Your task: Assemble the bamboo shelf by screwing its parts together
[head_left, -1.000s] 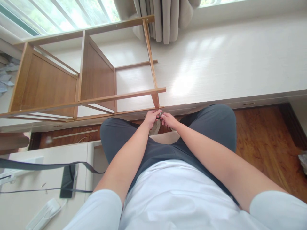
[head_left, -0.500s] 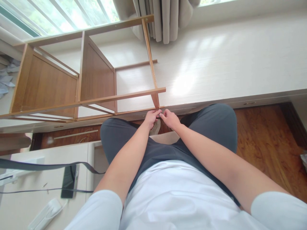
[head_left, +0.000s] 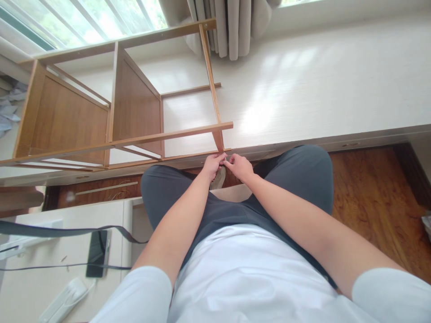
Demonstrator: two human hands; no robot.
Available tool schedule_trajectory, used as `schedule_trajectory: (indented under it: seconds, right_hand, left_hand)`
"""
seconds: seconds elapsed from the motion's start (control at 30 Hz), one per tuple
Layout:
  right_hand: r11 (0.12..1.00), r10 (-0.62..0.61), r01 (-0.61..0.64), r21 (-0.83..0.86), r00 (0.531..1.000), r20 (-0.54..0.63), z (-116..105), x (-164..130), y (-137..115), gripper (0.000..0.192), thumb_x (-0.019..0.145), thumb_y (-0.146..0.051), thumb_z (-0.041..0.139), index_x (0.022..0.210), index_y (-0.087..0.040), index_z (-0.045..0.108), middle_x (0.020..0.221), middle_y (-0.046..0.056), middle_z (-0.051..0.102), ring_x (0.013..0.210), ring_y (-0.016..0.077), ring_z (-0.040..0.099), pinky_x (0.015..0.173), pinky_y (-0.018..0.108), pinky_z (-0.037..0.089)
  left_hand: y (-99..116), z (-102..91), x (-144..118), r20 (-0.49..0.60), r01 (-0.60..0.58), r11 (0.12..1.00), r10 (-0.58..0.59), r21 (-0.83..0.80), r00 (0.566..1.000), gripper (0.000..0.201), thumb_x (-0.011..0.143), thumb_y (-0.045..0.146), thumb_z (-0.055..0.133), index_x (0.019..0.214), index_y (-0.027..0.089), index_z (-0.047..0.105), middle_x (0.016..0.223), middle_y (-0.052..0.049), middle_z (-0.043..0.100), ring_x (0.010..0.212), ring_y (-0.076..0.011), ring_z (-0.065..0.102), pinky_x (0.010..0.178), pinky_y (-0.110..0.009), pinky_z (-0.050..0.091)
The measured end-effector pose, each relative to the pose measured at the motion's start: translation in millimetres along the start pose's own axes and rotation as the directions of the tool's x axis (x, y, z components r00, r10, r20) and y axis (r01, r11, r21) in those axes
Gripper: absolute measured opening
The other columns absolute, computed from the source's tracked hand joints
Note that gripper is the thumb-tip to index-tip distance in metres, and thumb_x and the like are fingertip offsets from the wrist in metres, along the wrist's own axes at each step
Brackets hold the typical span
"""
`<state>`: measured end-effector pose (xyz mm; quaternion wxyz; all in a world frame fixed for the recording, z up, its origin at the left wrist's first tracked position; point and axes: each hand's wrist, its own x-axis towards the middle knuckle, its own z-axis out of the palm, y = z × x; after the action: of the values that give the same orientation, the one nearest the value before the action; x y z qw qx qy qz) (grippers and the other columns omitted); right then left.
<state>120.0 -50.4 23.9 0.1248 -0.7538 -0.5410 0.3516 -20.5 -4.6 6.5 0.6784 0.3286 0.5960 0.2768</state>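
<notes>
Where the head camera looks down over the person's lap, the wooden shelf frame (head_left: 114, 112) lies on its side on a white platform (head_left: 319, 85) below the window. The left hand (head_left: 212, 165) and right hand (head_left: 239, 167) meet at the near end of the frame's upright post (head_left: 215, 121), just beside the platform's front edge. Fingertips (head_left: 222, 157) of the left hand pinch a small metal fastener (head_left: 225, 158) at the foot of that post; the right hand's fingers close toward the same spot, but whether they grip the fastener cannot be told. Both forearms extend over grey trousers (head_left: 296, 179). At lower left, a white cabinet top (head_left: 40, 287) carries a dark phone (head_left: 96, 253), a grey strap (head_left: 67, 232) and a white power strip (head_left: 62, 303). Curtains (head_left: 232, 27) hang at the top.
</notes>
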Motion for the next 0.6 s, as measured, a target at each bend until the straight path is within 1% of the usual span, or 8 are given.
schedule_trajectory:
  seconds: [0.17, 0.4, 0.6]
  right_hand:
    - [0.999, 0.025, -0.024, 0.033, 0.999, -0.02, -0.5, -0.1, -0.5, 0.033, 0.084, -0.055, 0.065, 0.081, -0.022, 0.064, 0.082, 0.009, 0.071, 0.076, 0.0225, 0.063, 0.067, 0.03, 0.041]
    - [0.999, 0.038, -0.037, 0.022, 0.998, -0.057, -1.4, -0.9, -1.2, 0.033, 0.083, -0.055, 0.069, 0.083, -0.022, 0.069, 0.084, 0.01, 0.072, 0.08, 0.0236, 0.065, 0.07, 0.031, 0.044]
    - [0.998, 0.052, -0.051, 0.028, 0.997, -0.057, -2.3, -2.1, -2.6, 0.03, 0.083, -0.052, 0.069, 0.086, -0.022, 0.074, 0.087, 0.01, 0.075, 0.084, 0.0248, 0.068, 0.073, 0.031, 0.046]
  left_hand:
    - [0.4, 0.1, -0.7, 0.002, -0.001, 1.0, 0.001, -0.001, 1.0, 0.03, 0.072, 0.042, 0.081, 0.084, 0.015, 0.076, 0.075, -0.004, 0.065, 0.061, -0.008, 0.051, 0.05, -0.018, 0.031]
    - [1.4, 0.4, -2.5, -0.006, 0.003, 1.0, -0.003, 0.0, 1.0, 0.029, 0.071, 0.04, 0.082, 0.083, 0.014, 0.076, 0.074, -0.004, 0.065, 0.061, -0.0077, 0.05, 0.05, -0.018, 0.032]
    - [2.0, 3.1, -4.8, -0.004, 0.01, 1.0, -0.01, -0.01, 1.0, 0.026, 0.075, 0.039, 0.079, 0.081, 0.014, 0.075, 0.071, -0.003, 0.062, 0.06, -0.0077, 0.048, 0.05, -0.018, 0.031]
